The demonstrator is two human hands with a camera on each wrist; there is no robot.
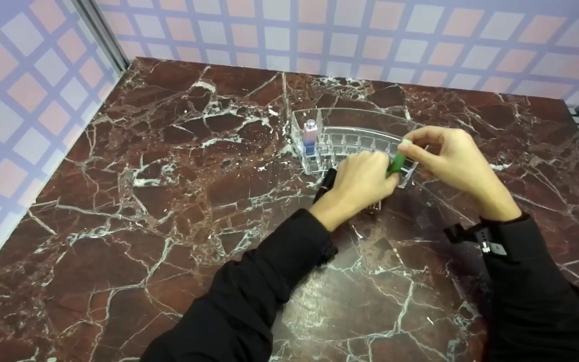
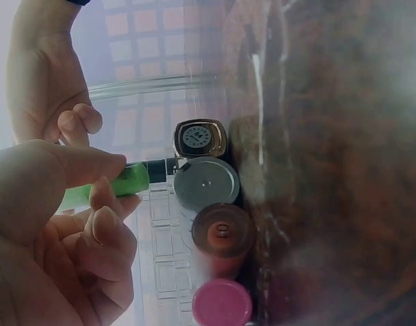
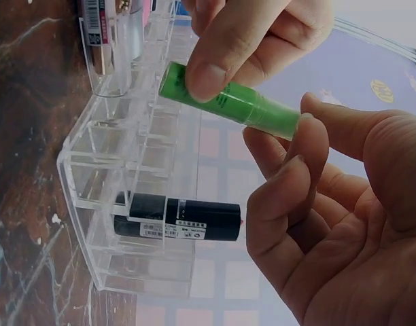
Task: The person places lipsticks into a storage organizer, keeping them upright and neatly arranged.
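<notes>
Both hands hold one green lip balm tube (image 1: 396,163) above the front right of a clear acrylic organizer (image 1: 357,116). My left hand (image 1: 362,176) pinches its darker end between thumb and fingers, seen closely in the right wrist view on the green tube (image 3: 221,102). The right hand (image 1: 453,156) pinches the paler end with its thumb and fingertips. In the right wrist view a black lipstick tube (image 3: 201,221) with a white label stands in an organizer compartment below the hands. The left hand hides part of the organizer in the head view.
A pink and blue tube (image 1: 310,133) stands at the organizer's left end. Close by the left wrist is a black tube (image 1: 326,183). The left wrist view shows a row with a gold-rimmed base (image 2: 200,138), a grey cap (image 2: 206,185) and a pink cap (image 2: 222,303).
</notes>
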